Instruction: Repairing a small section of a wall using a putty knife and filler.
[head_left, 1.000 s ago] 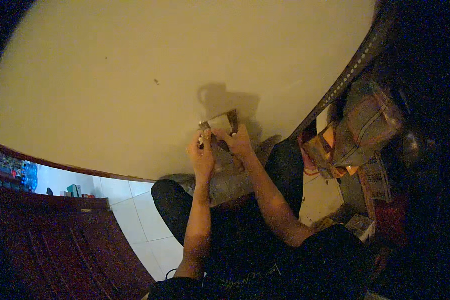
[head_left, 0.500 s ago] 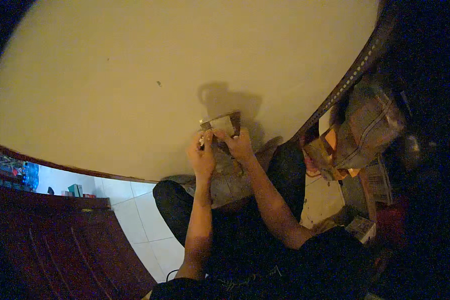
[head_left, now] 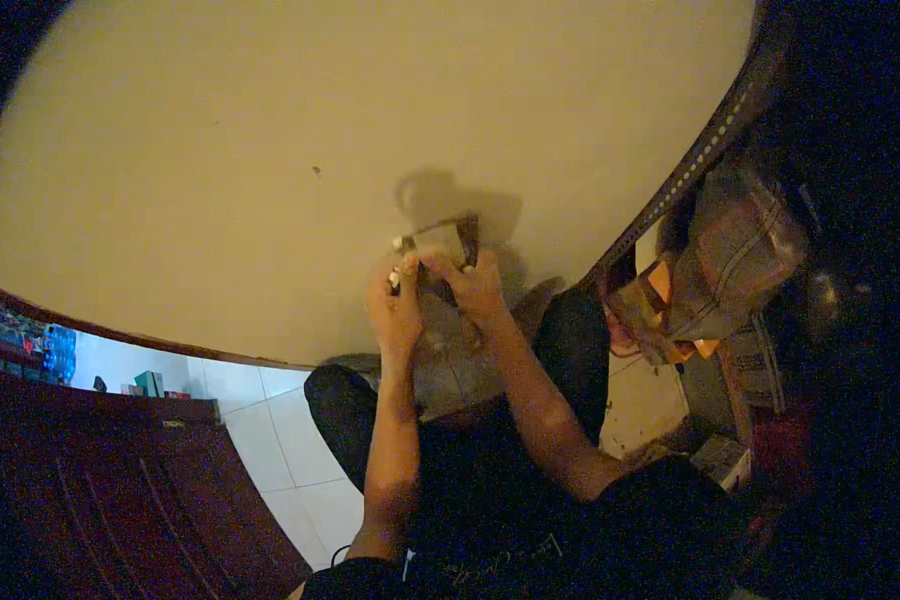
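Observation:
Both hands are together over the near edge of a large pale tabletop. A small flat rectangular thing, pale in the middle with a dark border, is gripped by my right hand; its kind cannot be made out. My left hand is closed close beside it, its fingertips at the thing's near left edge. A small white piece shows between the left fingers. Another pale bit sticks out at the thing's left corner. Dim light and blur hide finer detail.
A dark red slatted seat stands at the lower left, beside white floor tiles. To the right, past the table's dark rim, is a greyish bag with orange and yellow items. A dark speck lies on the tabletop.
My left hand has shifted slightly left and down, and the white piece in its fingers shows more plainly. My right hand and the flat thing have hardly moved.

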`<control>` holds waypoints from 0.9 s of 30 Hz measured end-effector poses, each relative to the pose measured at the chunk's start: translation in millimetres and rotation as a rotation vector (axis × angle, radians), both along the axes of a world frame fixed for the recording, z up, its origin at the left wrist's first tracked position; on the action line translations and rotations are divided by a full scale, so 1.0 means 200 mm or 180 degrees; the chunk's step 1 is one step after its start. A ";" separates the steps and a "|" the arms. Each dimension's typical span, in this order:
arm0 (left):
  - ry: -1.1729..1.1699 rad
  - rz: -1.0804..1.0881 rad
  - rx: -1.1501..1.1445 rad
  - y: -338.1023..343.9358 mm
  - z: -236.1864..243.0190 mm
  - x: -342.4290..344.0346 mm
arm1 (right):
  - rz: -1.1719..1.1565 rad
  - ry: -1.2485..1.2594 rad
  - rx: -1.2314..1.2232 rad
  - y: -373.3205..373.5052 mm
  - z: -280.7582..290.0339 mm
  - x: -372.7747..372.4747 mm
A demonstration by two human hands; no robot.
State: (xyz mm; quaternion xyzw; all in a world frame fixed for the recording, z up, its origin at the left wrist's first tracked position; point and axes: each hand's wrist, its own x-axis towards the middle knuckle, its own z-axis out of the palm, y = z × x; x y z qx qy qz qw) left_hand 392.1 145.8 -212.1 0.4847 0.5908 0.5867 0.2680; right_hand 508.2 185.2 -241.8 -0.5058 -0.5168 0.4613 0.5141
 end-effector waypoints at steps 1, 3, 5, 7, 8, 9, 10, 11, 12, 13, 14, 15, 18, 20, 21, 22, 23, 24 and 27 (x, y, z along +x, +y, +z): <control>-0.0007 -0.0033 -0.0077 0.01 0.01 -0.02 | -0.0056 -0.0091 0.0169 0.02 0.00 -0.01; 0.0085 0.0077 0.0038 0.02 0.04 -0.02 | 0.0127 -0.0060 0.0042 0.05 0.00 -0.02; 0.0165 0.0149 0.0194 0.03 0.07 -0.01 | 0.0273 -0.0041 -0.0044 0.04 0.05 -0.02; 0.0027 -0.0118 0.0394 0.01 0.07 0.00 | -0.0405 -0.0643 0.0199 -0.02 0.09 -0.03; 0.0027 -0.0142 0.0410 0.00 0.05 0.02 | -0.0430 -0.0642 0.0211 -0.02 0.02 -0.02; 0.0196 0.0069 0.0427 -0.01 0.00 0.05 | -0.0149 -0.0234 0.0164 0.01 -0.11 -0.01; 0.0372 0.0306 0.0427 -0.03 -0.03 0.05 | 0.0160 0.0179 0.0102 0.00 -0.12 -0.02; 0.0376 0.0308 0.0423 -0.04 -0.06 0.03 | 0.0162 0.0183 0.0097 -0.01 -0.13 -0.02; 0.0339 0.0215 0.0126 -0.05 -0.09 0.00 | 0.0098 -0.0309 -0.0120 -0.03 -0.14 -0.02; 0.0315 0.0159 -0.0210 -0.07 -0.12 -0.04 | 0.0079 -0.0789 -0.0368 -0.06 -0.14 -0.05; 0.0295 0.0131 -0.0216 -0.07 -0.13 -0.02 | 0.0052 -0.0808 -0.0379 -0.05 -0.19 -0.03; 0.0355 0.0252 -0.0132 -0.07 -0.14 0.00 | -0.0052 -0.0966 -0.0318 -0.02 -0.26 -0.03; 0.0559 0.0435 0.0122 -0.07 -0.15 -0.01 | 0.0233 -0.0544 -0.0054 -0.01 -0.25 -0.06; 0.0665 0.0397 0.0305 -0.06 -0.15 0.00 | 0.0516 0.0002 0.0140 0.02 -0.32 -0.05; 0.0474 0.0242 0.0151 -0.03 -0.15 0.06 | 0.0254 -0.0157 -0.0078 0.09 -0.51 0.02; 0.0330 0.0138 -0.0021 -0.02 -0.15 0.09 | 0.0044 -0.0269 -0.0307 0.12 -0.62 0.05; 0.0373 0.0238 -0.0045 -0.04 -0.17 0.03 | 0.0147 -0.0231 -0.0322 0.08 -0.52 -0.03; 0.0322 0.0243 0.0012 -0.05 -0.21 -0.04 | 0.0210 -0.0148 -0.0276 0.03 -0.42 -0.08; 0.0234 0.0306 0.0153 -0.05 -0.23 -0.03 | 0.0113 -0.0322 -0.0272 -0.04 -0.20 -0.07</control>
